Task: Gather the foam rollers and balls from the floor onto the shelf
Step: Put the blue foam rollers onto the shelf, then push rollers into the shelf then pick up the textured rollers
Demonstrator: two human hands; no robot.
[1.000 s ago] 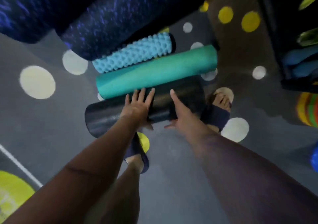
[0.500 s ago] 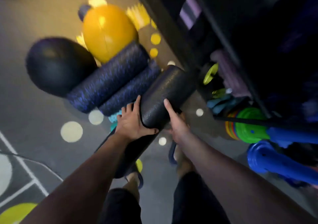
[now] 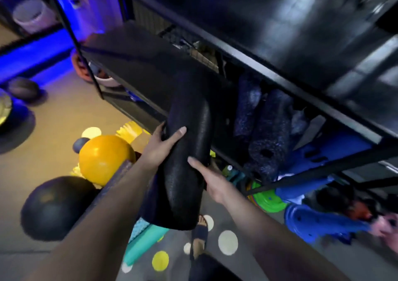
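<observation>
Black steel shelf (image 3: 301,94) stood ahead and right of fingers, with open bay under front rail. Black foam roller (image 3: 187,151) was off floor, long axis running from low near end by wrists up and forward, far end at bay mouth, just left of stored speckled rollers (image 3: 267,134). Left hand (image 3: 159,149) gripped left flank and right hand (image 3: 209,179) clasped right flank, both equally near. Clearance under rail looked tight; gap beside speckled rollers seemed enough.
</observation>
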